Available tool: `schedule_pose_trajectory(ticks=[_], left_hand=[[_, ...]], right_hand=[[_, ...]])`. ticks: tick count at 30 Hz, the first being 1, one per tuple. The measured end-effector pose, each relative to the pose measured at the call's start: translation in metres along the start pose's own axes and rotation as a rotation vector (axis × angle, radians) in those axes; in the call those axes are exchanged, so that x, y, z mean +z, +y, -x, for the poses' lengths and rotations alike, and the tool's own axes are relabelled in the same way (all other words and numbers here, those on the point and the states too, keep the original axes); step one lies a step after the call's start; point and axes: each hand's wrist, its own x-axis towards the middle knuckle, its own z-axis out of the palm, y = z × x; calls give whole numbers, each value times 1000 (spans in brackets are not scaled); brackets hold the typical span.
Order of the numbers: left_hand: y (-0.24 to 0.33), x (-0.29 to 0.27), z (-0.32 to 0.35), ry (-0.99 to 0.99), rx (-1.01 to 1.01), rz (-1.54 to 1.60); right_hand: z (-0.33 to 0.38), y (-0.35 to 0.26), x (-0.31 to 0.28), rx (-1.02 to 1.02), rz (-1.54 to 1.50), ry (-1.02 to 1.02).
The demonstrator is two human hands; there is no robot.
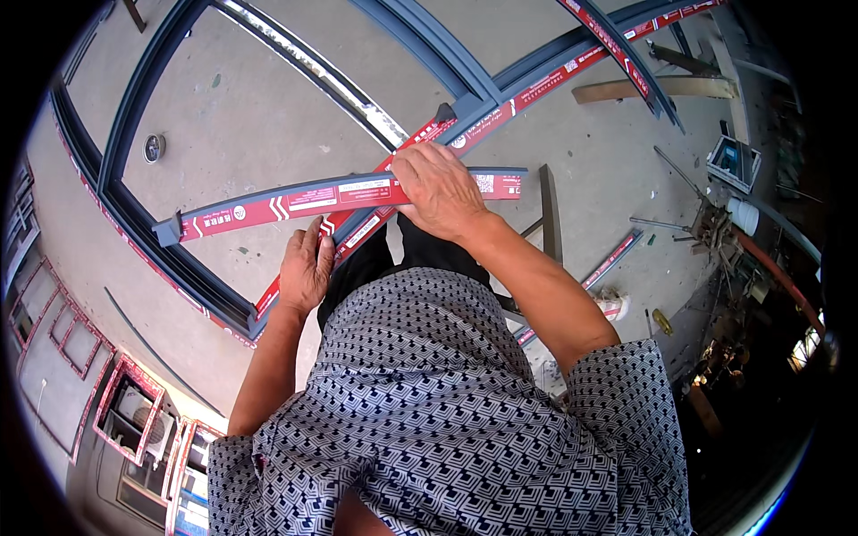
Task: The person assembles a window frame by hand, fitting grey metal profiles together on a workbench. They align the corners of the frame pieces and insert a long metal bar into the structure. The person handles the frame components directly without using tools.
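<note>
A slim metal profile strip (295, 204) with red protective film lies crosswise over the near rail of a large dark grey metal frame (116, 210). My right hand (440, 189) is closed over the strip toward its right end, fingers on top. My left hand (307, 268) lies on the frame's near rail, just below the strip, with bent fingers over the inner edge and the thumb on the rail's red film. A small grey end piece (166, 230) shows at the strip's left tip. The strip's underside is hidden.
Another red-filmed profile (626, 58) crosses the frame's far right corner. A wooden piece (657, 87), a small crate (733, 163) and a heap of scrap (719, 237) are at right. A round roll (154, 147) lies on the floor inside the frame. Red-edged frames (130, 406) stand at lower left.
</note>
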Motion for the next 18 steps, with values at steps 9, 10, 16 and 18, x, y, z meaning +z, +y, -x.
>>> schedule_pose_trajectory(ticks=[9, 10, 16, 18], left_hand=[[15, 25, -11, 36, 44, 36], [14, 22, -12, 35, 42, 38], [9, 26, -20, 4, 60, 81], [8, 24, -21, -14, 66, 101]], right_hand=[[10, 13, -13, 5, 4, -59], [9, 14, -12, -2, 14, -59], [3, 15, -20, -41, 59, -73], [2, 14, -20, -44, 76, -77]])
